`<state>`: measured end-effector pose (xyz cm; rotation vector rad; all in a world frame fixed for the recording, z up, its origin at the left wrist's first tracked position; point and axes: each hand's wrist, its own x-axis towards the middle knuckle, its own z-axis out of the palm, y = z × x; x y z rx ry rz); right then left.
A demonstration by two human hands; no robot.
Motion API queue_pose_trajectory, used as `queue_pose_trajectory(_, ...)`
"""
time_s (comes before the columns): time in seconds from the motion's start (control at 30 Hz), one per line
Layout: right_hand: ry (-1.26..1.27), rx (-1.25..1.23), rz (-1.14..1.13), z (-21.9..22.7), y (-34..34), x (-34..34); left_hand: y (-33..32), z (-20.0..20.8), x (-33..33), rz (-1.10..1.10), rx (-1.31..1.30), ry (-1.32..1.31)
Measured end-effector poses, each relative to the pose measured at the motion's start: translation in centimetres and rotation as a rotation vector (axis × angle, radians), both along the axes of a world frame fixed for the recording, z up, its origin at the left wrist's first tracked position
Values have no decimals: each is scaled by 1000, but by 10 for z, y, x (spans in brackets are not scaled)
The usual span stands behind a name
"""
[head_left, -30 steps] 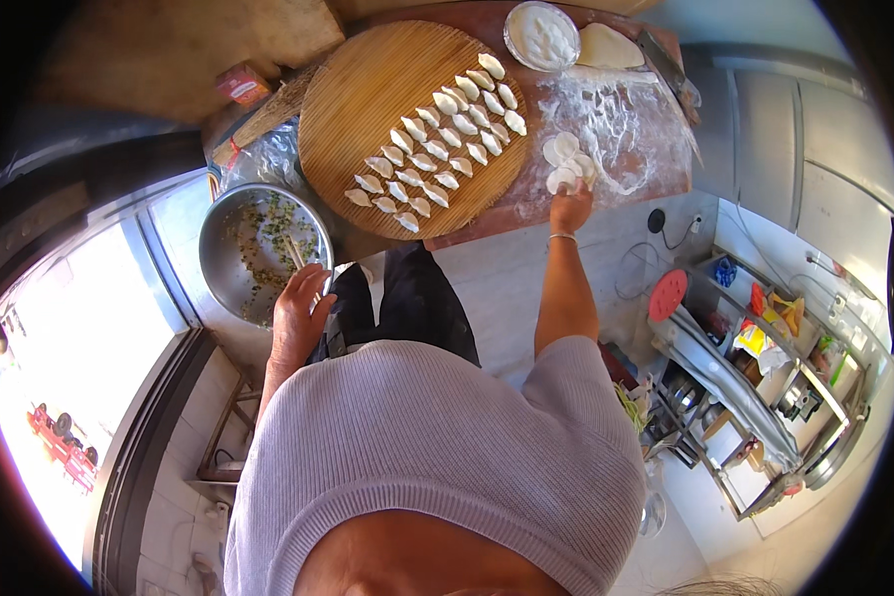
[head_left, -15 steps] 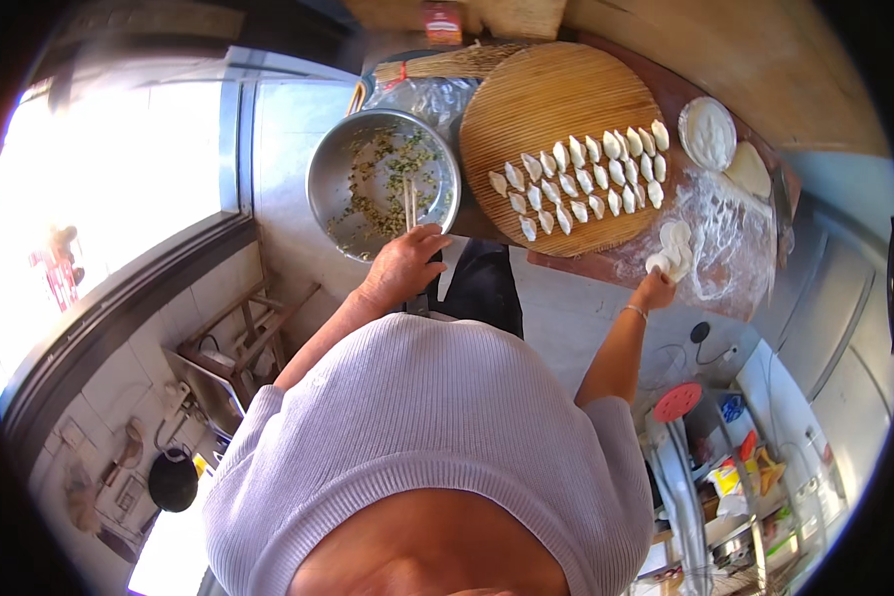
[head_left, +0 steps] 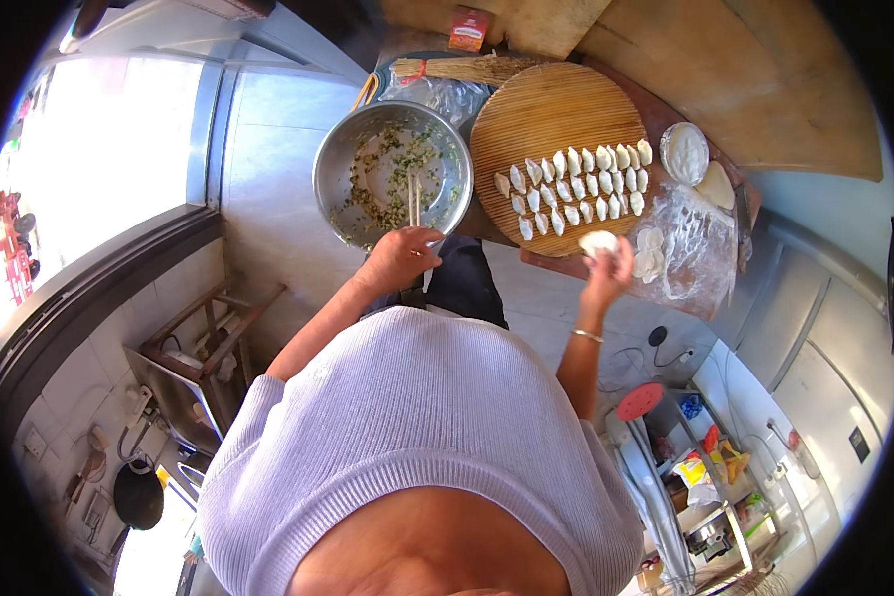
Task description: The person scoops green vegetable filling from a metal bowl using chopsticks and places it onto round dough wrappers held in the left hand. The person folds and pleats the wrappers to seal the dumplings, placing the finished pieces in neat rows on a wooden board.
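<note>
My left hand (head_left: 403,256) is closed around a pair of chopsticks (head_left: 414,197), whose tips reach into a steel bowl (head_left: 457,189). Chopped green and yellowish filling (head_left: 368,174) clings to the bowl's bottom and sides. In the fingers of my right hand (head_left: 609,278) is a round dumpling wrapper (head_left: 597,242), raised by the near right edge of a round wooden board (head_left: 546,104). Rows of shaped dumplings (head_left: 576,187) lie on that board. More wrappers (head_left: 650,255) lie just right of my right hand, on the floured tabletop.
Flour covers the right part of the table (head_left: 700,248). Beyond it stand a round tub of white flour (head_left: 684,154) and a pale piece of dough (head_left: 715,186). A straw brush (head_left: 467,69) lies behind the bowl. Shelves with packages (head_left: 705,467) stand low at the right.
My right hand has lifted a wrapper off the others and carried it left toward the board. My left hand stays at the bowl with the chopsticks. The whole view has shifted slightly.
</note>
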<state>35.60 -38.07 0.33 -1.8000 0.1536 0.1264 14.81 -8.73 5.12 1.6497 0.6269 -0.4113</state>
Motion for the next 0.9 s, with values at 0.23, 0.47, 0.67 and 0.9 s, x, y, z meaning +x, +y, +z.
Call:
queue_pose_trajectory(0.23,15,243,693,39,174,-133,16,-19,-13,770,-1139,-182)
queue_pose_trajectory(0.47,-575,-609,1301,40,197,-129,67,-49,-84,1102,-769,-218)
queue_pose_trajectory(0.67,-845,-776,1547,-9,190,-145,98,-38,-118,1277,-759,-238)
queue_pose_trajectory(0.9,-490,-398,1240,7,209,-139,102,-38,-132,1197,-852,-311)
